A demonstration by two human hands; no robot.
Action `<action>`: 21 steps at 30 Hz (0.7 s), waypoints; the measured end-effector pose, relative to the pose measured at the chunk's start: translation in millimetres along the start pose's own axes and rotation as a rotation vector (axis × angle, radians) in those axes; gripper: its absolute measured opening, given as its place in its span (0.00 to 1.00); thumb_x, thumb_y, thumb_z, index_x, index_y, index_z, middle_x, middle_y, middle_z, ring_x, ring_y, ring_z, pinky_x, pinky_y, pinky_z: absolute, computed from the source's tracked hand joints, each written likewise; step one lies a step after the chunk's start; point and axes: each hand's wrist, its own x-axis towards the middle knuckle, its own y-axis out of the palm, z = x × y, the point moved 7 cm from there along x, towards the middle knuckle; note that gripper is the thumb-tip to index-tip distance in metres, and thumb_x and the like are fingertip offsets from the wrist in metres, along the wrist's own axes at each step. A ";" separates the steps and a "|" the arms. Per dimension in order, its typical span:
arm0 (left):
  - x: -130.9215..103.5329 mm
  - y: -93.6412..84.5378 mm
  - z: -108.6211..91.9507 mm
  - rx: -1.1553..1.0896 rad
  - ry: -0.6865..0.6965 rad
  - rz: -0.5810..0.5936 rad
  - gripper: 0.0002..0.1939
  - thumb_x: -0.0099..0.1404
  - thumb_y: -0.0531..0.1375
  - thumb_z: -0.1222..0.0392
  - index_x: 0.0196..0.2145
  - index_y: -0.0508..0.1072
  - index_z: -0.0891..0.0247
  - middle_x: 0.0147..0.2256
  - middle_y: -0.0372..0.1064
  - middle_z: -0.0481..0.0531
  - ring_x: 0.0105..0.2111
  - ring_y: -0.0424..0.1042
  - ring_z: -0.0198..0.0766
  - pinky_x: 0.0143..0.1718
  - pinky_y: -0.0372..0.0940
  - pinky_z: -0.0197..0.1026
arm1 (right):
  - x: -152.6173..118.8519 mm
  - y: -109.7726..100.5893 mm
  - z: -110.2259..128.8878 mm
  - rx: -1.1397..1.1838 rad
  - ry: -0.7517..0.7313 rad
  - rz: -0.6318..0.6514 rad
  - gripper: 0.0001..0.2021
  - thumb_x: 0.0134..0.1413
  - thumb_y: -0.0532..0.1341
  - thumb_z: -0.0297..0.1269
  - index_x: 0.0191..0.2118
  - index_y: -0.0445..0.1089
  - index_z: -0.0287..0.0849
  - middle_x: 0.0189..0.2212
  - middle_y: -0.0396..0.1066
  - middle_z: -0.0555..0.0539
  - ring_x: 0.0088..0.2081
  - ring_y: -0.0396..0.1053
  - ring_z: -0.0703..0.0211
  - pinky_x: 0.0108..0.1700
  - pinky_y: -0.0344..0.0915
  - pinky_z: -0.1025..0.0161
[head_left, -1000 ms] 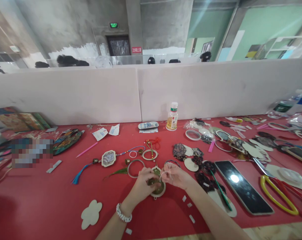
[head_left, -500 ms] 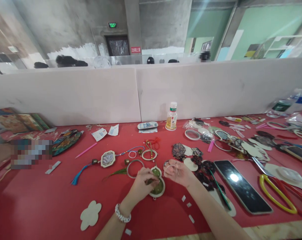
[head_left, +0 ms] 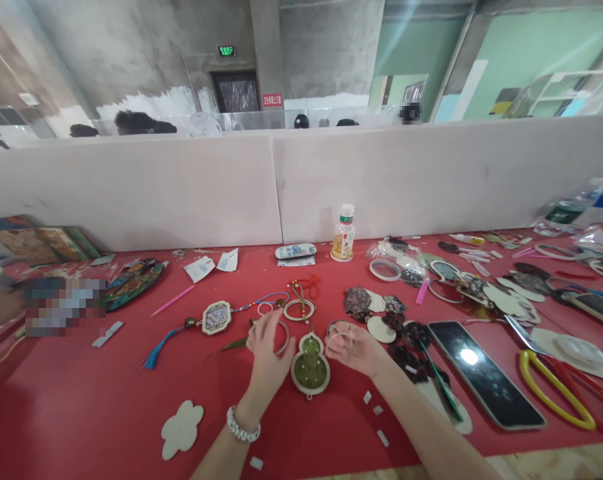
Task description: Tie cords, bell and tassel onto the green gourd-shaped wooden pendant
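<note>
A gourd-shaped pendant (head_left: 310, 375) lies flat in front of me, with a pale rim and a green inside dotted with small light spots. My left hand (head_left: 268, 350) is just left of it, thumb and fingers apart, over a round hoop (head_left: 286, 339) that it partly covers. I cannot tell whether it touches the hoop. My right hand (head_left: 356, 348) is at the pendant's upper right, its fingers curled around a thin pale ring that is only partly visible. A cord with a round frame (head_left: 300, 310) lies beyond the pendant.
An octagonal pendant (head_left: 216, 318) with blue tassel and a flower-shaped piece (head_left: 182, 430) lie left. Right are a phone (head_left: 486, 373), yellow-handled scissors (head_left: 556, 393) and dark decorative pieces (head_left: 361, 301). A small bottle (head_left: 343, 233) stands by the white partition (head_left: 181, 193). Another person's arm shows far left.
My left hand has lifted off the green pendant and moved left over the hoop, its fingers opening. The pendant is now uncovered. My right hand has stayed nearly still.
</note>
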 end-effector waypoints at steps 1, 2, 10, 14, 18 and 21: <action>-1.5 5.5 -7.0 -0.029 0.056 0.086 0.23 0.54 0.58 0.59 0.49 0.63 0.54 0.48 0.60 0.54 0.49 0.56 0.48 0.48 0.50 0.51 | 0.3 -0.1 -1.1 -0.011 0.002 -0.002 0.13 0.40 0.63 0.37 0.21 0.56 0.41 0.17 0.56 0.54 0.21 0.53 0.67 0.28 0.51 0.66; -4.0 11.5 -14.0 -0.065 0.108 0.177 0.21 0.53 0.59 0.57 0.47 0.66 0.53 0.47 0.62 0.52 0.48 0.57 0.47 0.48 0.50 0.51 | 0.6 0.4 -1.9 -0.020 0.002 -0.001 0.12 0.40 0.63 0.37 0.22 0.57 0.41 0.17 0.57 0.54 0.21 0.53 0.67 0.28 0.51 0.66; -12.6 30.7 -25.2 -0.287 0.150 0.401 0.16 0.49 0.62 0.49 0.36 0.75 0.55 0.40 0.69 0.54 0.42 0.61 0.47 0.46 0.53 0.50 | 2.8 8.8 -13.4 -0.118 0.080 0.061 0.09 0.42 0.63 0.36 0.24 0.62 0.38 0.18 0.64 0.51 0.20 0.58 0.68 0.26 0.50 0.68; -10.7 32.4 -21.4 -0.343 0.137 0.387 0.07 0.52 0.62 0.55 0.29 0.76 0.59 0.33 0.71 0.54 0.38 0.63 0.43 0.42 0.57 0.46 | 1.8 6.7 -18.4 -0.147 0.109 0.068 0.07 0.44 0.61 0.35 0.24 0.63 0.37 0.19 0.65 0.50 0.19 0.58 0.70 0.24 0.50 0.69; -8.9 29.9 -20.2 -0.417 0.108 0.344 0.03 0.54 0.60 0.63 0.26 0.74 0.62 0.31 0.71 0.53 0.36 0.65 0.40 0.41 0.58 0.45 | 1.5 6.7 -15.9 -0.152 0.100 0.046 0.08 0.43 0.62 0.34 0.23 0.62 0.37 0.17 0.65 0.51 0.17 0.56 0.70 0.22 0.49 0.69; -7.4 29.0 -18.0 -0.497 0.068 0.336 0.04 0.55 0.58 0.64 0.27 0.74 0.63 0.30 0.71 0.53 0.35 0.66 0.39 0.41 0.60 0.43 | 2.4 4.6 -11.3 -0.125 0.076 0.005 0.08 0.43 0.61 0.33 0.22 0.62 0.37 0.15 0.61 0.53 0.17 0.54 0.70 0.22 0.48 0.70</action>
